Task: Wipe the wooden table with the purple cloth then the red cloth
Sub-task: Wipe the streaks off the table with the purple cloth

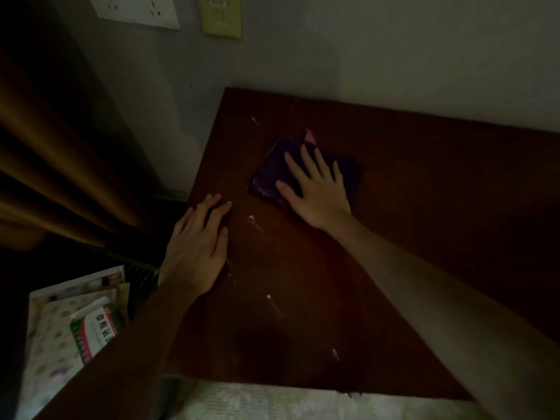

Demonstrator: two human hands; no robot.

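Far left, a dark curtain (60, 165) hangs in folds beside the wall. Below it an open box (60, 322) holds papers and a red-and-green printed packet (94, 328). On the wall above, a white socket plate (138, 9) and a yellowed switch plate (220, 15) sit side by side.

The left hand (197, 247) rests flat on the left edge of the wooden table (424, 207), fingers straight, holding nothing. White streaks (257, 224) mark the tabletop between the two hands and nearer the front edge.

The right hand (318, 189) presses on the purple cloth (272, 174), fingers spread and straight. The cloth lies folded flat, mid-table toward the back. A small pinkish corner (310, 136) shows at its far edge; whether this is the red cloth cannot be told. Lighting is dim.
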